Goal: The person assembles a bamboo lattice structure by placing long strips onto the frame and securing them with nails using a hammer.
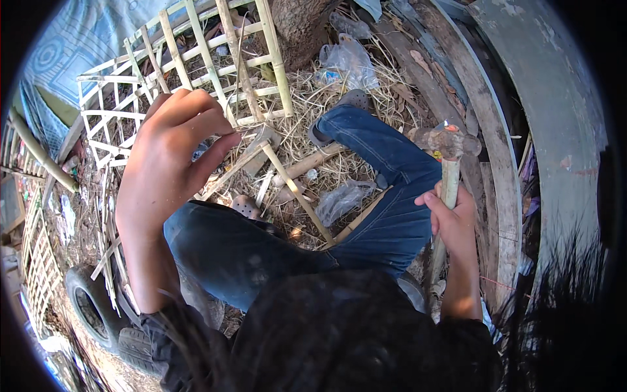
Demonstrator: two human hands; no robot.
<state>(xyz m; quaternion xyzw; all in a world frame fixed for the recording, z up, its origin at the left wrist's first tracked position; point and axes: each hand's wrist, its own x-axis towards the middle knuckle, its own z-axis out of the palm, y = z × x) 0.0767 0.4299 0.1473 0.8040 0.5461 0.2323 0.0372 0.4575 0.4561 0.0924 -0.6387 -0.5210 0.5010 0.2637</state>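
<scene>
My left hand point(171, 147) is raised at the left, its thumb and fingers pinched together. Whatever is between the fingertips is too small to name. Wrapped around the pale wooden handle of a hammer point(449, 173) is my right hand point(459, 219); the rusty head points up, above my right knee. Behind my left hand a bamboo lattice panel point(279, 68) stands at a slant, made of crossed split strips. Below it on the ground, between my legs, lie a loose bamboo strip point(295, 188) and a thicker bamboo piece point(313, 163).
Dry straw and clear plastic bags point(349, 62) lie around a tree trunk point(294, 29). Old planks point(486, 163) line the right side. At the lower left are worn tyres point(91, 304) and another lattice point(42, 271). A blue patterned cloth point(72, 49) hangs far left.
</scene>
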